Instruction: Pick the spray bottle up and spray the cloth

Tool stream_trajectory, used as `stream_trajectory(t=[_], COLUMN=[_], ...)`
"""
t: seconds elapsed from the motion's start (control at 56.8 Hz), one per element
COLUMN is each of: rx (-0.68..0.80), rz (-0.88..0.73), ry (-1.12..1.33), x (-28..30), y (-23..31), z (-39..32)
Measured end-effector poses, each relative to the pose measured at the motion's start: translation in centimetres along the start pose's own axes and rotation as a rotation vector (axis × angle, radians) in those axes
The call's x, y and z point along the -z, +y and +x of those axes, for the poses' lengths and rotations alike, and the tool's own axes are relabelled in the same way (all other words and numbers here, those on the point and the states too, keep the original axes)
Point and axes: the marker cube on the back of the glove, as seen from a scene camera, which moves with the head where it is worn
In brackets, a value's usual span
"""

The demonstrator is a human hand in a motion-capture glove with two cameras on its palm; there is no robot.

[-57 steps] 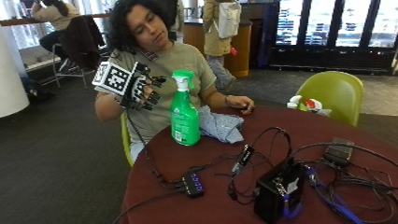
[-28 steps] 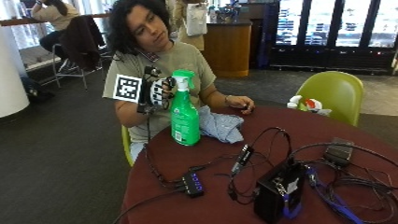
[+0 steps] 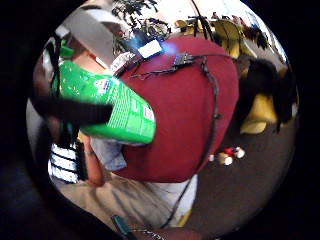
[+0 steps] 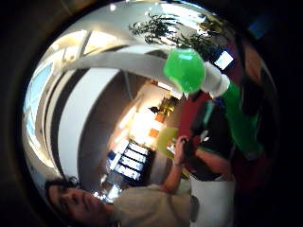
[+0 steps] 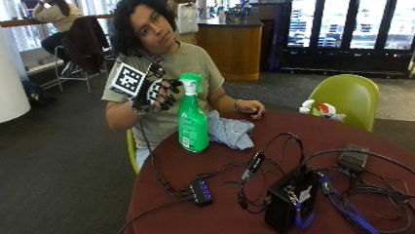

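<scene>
Having closed in since a moment ago, the gloved right hand (image 5: 158,92) is hovering spread-fingered, grasping nothing, at 9 o'clock of the spray bottle (image 5: 193,119), which is standing upright on the table (image 5: 272,131) against the cloth (image 5: 230,130) at 3 o'clock, so pickup is beginning.

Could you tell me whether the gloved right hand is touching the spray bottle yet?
Cannot tell. In the outside view the gloved right hand sits beside the neck of the spray bottle, fingers spread toward it, but neither contact nor a gap shows plainly.

glossy green plastic spray bottle (image 5: 193,121), soft crumpled cloth (image 5: 229,129), smooth matt table (image 5: 363,141).
</scene>
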Motion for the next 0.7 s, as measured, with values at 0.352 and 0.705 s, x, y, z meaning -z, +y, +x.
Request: stream_trajectory(t=[0.352,0.705], rx=[0.131,0.092], rz=[-0.34,-0.462], ry=[0.486,0.808], x=[6.7,10.2], y=[4.1,9.4], z=[0.1,-1.5])
